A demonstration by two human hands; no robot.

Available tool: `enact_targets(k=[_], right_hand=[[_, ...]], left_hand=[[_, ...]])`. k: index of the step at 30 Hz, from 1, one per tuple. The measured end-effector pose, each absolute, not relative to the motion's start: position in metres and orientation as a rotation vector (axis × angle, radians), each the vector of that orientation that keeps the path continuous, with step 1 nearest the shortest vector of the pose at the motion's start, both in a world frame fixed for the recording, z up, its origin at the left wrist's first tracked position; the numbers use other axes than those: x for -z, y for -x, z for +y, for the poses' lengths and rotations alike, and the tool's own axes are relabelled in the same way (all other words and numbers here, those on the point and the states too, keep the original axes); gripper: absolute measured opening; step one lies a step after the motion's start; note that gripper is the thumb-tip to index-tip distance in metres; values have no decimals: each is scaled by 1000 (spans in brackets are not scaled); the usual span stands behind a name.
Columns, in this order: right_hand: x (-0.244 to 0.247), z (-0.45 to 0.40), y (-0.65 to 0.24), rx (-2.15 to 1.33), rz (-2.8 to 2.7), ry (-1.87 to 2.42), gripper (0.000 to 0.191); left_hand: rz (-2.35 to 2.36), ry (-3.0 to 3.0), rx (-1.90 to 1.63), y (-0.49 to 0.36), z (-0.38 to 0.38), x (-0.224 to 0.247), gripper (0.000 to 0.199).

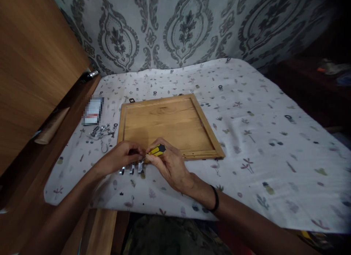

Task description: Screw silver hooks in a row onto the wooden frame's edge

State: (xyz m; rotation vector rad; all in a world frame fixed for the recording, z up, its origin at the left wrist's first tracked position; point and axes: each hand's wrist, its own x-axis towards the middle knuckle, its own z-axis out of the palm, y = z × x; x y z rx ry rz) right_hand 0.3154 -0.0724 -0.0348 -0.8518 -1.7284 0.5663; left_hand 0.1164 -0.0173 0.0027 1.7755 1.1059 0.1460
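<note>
A framed wooden board (pixel 164 119) lies flat on the printed cloth. At its near edge, my right hand (pixel 171 167) is closed around a screwdriver (pixel 157 150) with a yellow and black handle. The screwdriver's tip is hidden by my fingers. My left hand (pixel 124 154) meets it there, fingers pinched together at the edge; whatever they pinch is too small to make out. Below the fingers, metal hooks stick out from the near edge: a left hook (pixel 122 171), a middle hook (pixel 132 169) and a right hook (pixel 140 167), the last closest to the screwdriver.
Left of the board lie several loose metal hooks and a small clear bag (pixel 100 131). Behind them is a blurred packet (pixel 93 111). A wooden cabinet panel (pixel 35 64) rises at the left. A patterned curtain (pixel 186 28) hangs behind the cloth-covered surface (pixel 260 138).
</note>
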Motion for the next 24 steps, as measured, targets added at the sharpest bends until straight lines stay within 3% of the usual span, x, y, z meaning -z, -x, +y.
enact_targets(k=[24], right_hand=[[34,-73,-316,-553,-1738,831,24]], left_hand=[[1030,-1706,-229,-114,-16,3,28]])
